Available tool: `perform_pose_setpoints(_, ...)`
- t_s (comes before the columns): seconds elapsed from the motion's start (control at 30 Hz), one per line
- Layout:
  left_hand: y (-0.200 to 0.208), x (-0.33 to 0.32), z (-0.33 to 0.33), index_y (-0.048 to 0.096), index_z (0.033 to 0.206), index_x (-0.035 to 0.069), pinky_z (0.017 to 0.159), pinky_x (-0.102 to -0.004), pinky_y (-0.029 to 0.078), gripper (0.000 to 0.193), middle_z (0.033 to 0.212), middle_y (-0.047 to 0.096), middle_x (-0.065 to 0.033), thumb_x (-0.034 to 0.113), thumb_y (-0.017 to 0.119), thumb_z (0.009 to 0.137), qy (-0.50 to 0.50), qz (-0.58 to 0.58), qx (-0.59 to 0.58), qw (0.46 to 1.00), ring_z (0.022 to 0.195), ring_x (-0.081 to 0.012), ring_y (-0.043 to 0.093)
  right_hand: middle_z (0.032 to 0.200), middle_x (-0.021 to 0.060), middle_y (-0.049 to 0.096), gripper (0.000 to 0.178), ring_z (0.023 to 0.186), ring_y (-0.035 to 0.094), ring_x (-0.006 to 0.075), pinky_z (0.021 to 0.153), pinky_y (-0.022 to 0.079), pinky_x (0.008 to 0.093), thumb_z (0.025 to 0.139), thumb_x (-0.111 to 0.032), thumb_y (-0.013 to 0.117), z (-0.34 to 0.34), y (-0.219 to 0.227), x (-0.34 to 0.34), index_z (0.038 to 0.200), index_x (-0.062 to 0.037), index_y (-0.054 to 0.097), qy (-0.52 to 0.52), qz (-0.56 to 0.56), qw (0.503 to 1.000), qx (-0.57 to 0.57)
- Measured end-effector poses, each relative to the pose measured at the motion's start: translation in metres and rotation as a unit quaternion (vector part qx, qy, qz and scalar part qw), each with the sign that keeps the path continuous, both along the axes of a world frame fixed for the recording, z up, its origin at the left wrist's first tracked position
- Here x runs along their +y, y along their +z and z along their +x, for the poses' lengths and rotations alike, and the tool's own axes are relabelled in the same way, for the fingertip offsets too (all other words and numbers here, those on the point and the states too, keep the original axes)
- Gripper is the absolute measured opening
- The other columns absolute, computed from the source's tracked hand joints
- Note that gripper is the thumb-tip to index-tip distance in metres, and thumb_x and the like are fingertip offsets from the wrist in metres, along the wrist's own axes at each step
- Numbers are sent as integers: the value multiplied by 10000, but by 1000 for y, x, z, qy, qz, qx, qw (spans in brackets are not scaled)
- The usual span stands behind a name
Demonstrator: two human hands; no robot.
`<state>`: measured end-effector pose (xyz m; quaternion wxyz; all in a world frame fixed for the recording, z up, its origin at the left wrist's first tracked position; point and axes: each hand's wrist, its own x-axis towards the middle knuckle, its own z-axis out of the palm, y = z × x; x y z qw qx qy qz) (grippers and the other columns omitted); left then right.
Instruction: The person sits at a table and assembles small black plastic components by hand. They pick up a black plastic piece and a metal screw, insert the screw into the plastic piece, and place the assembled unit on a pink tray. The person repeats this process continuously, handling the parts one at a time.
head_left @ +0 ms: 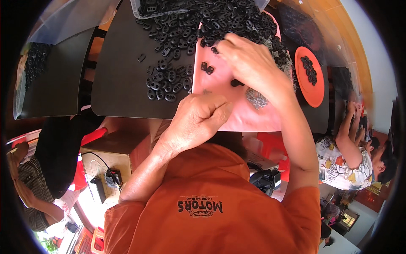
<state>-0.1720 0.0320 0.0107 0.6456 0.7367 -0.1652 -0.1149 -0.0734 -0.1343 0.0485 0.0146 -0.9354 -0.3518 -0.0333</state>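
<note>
My left hand [198, 120] is curled closed above the near left corner of a pink tray [249, 122]; whatever its fingers hold is hidden. Over the tray, my right hand [249, 61] bends its fingers down at the near edge of a heap of black two-hole cord locks [228, 19]. One small black piece [215, 50] shows right at its fingertips, and I cannot tell whether it is gripped. Two more black pieces [207, 68] lie on the tray between my hands. Under my right wrist is a small pile of metal springs [256, 99].
Loose cord locks [165, 80] are scattered on the dark table [122, 76] left of the tray. A clear plastic bin [163, 15] stands at the far side. On the right, an orange plate [311, 91] bears several black pieces. Other people [344, 158] sit at both sides.
</note>
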Motion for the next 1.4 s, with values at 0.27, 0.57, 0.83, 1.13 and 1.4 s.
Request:
perform_pose_setpoints(0.27,-1,3,3,519,705,-11,522,-341,383,229,596,445,-94,108,557,897,-22,-12,-20,999,561,-200,436,899,98,585,98,820,642,272,587,534,388,736,-50,602,-21,1,13,810,-1,558,90,79,993,18)
perform_pose_setpoints(0.57,0,2,3,552,685,16,543,-412,426,228,617,543,-152,144,573,872,0,-30,-26,999,589,-332,553,858,137,554,155,765,627,272,593,534,360,707,-57,614,-26,-9,19,811,-3,512,101,-29,993,-54)
perform_pose_setpoints(0.83,0,8,0,618,876,0,573,-266,413,266,707,548,-2,228,526,977,21,-100,84,991,620,-93,477,758,106,571,183,606,604,240,506,489,368,773,24,663,-43,0,-9,931,-14,579,80,265,961,-13)
perform_pose_setpoints(1.13,21,10,-8,596,880,9,559,-208,351,290,703,513,7,222,435,992,-2,-236,216,947,627,-51,419,715,68,528,371,532,539,172,424,427,281,695,-28,682,-75,-1,-14,1046,65,602,202,285,926,-146)
perform_pose_setpoints(1.4,12,2,-19,588,913,-4,599,-209,375,166,727,522,7,104,466,946,26,-265,230,936,660,-46,442,754,72,545,373,577,550,199,466,444,294,737,-5,662,-96,4,-12,1101,34,590,170,312,933,-65)
